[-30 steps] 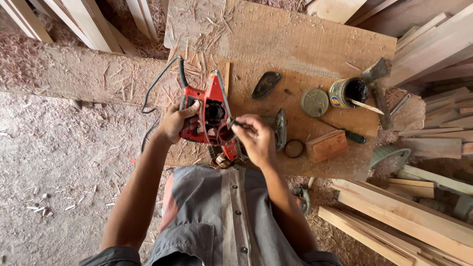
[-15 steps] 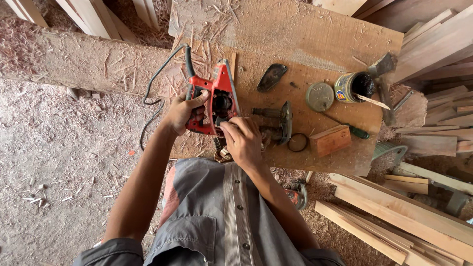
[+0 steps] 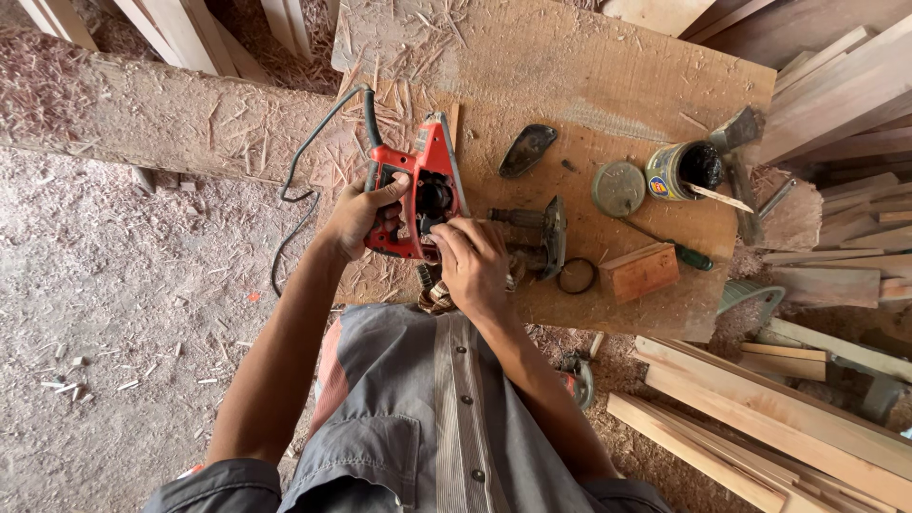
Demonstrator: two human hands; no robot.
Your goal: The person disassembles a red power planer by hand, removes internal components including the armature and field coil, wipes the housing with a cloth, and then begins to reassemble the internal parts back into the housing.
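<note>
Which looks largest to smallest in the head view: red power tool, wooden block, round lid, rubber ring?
1. Red power tool, clearly the largest.
2. Wooden block and round lid: look about alike, so no ranking.
3. Rubber ring, the smallest.

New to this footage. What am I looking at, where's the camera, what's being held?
No machine here: a person works with bare hands, and one camera worn on the head looks down over their grey shirt. The left hand grips the red power tool with a black cord. The right hand rests at its lower edge, fingertips on the tool's open middle; whether it holds anything is hidden. On the sawdust-strewn wooden board lie a round metal lid, an open tin can, a small wooden block and a dark ring.
</note>
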